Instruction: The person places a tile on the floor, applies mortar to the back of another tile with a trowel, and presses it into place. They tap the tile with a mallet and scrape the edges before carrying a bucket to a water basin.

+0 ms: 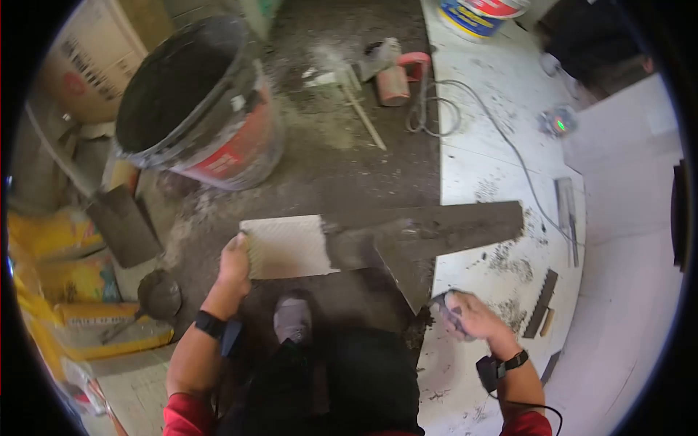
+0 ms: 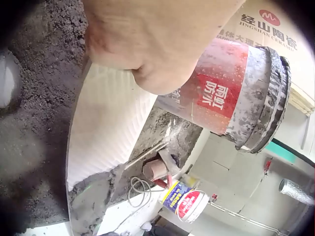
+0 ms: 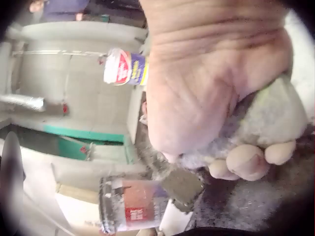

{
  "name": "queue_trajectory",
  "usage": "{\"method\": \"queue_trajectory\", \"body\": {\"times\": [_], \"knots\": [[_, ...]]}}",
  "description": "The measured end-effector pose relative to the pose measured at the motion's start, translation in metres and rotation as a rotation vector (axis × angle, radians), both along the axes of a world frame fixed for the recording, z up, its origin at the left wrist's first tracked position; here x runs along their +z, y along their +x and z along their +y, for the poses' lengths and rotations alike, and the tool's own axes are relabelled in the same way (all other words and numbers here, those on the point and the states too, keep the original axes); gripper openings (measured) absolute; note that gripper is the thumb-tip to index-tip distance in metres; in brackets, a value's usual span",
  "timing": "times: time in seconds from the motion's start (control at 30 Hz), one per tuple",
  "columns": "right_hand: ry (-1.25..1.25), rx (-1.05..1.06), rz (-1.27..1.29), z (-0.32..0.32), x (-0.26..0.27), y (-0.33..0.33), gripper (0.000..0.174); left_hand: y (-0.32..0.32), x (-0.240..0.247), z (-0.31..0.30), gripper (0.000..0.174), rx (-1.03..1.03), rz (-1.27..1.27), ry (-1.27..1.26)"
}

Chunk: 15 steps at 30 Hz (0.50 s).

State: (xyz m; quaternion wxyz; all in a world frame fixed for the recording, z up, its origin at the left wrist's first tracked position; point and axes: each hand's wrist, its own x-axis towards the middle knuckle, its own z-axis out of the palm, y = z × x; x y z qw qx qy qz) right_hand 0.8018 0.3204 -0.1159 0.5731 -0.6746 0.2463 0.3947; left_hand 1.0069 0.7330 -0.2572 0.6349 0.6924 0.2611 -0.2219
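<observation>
My left hand (image 1: 234,263) holds one end of a long tile strip (image 1: 287,247), its thumb over the edge. White ridges show on the tile near that hand. Grey mortar (image 1: 465,224) coats the rest of its length. The left wrist view shows the same ridged back (image 2: 110,115) beneath the left hand (image 2: 147,44). My right hand (image 1: 474,320) grips the handle of a mortar-smeared trowel (image 1: 408,280), whose blade overlaps the tile's near edge. In the right wrist view, fingers curl round the dusty handle (image 3: 275,110), with the blade (image 3: 183,189) beyond.
A large mortar bucket (image 1: 240,145) stands at the back left, near a shovel (image 1: 123,225), yellow bags (image 1: 73,291) and a ladle (image 1: 158,294). A corded mixer (image 1: 394,86) lies at the back. On the white floor at right lies a notched trowel (image 1: 539,304).
</observation>
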Motion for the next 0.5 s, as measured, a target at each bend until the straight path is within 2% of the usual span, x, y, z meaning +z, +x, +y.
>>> {"method": "queue_trajectory", "body": {"times": [0.03,0.07,0.13,0.17,0.23,0.3,0.33,0.37,0.5], "knots": [[-0.077,0.117,-0.08,0.007,0.019,0.036,0.042,-0.001,-0.001,0.003,0.039,0.027,-0.006,0.016],[-0.161,0.308,-0.042,0.026,0.041,0.075,0.049,0.0,-0.002,0.003,0.038,0.015,0.001,0.009],[-0.25,0.566,-0.14,0.058,0.036,0.113,0.054,-0.001,0.001,0.005,0.038,0.018,0.001,-0.011],[-0.258,0.581,-0.139,0.074,0.026,0.12,0.054,-0.004,0.003,0.007,0.038,-0.007,-0.006,-0.082],[-0.346,0.644,-0.43,0.096,-0.001,0.135,0.057,-0.011,0.007,0.001,0.037,-0.016,-0.014,-0.172],[-0.381,0.665,-0.401,0.105,-0.012,0.147,0.057,-0.022,0.013,-0.006,0.036,0.092,-0.022,-0.114],[-0.408,0.665,-0.372,0.11,-0.016,0.151,0.058,-0.026,0.014,-0.002,0.036,0.107,-0.017,-0.119],[-0.396,0.646,-0.529,0.112,-0.017,0.153,0.059,-0.031,0.013,-0.002,0.036,0.101,-0.025,-0.107],[-0.571,0.618,-0.485,0.104,-0.045,0.181,0.054,-0.028,0.032,-0.015,0.037,0.124,-0.055,-0.14]]}}
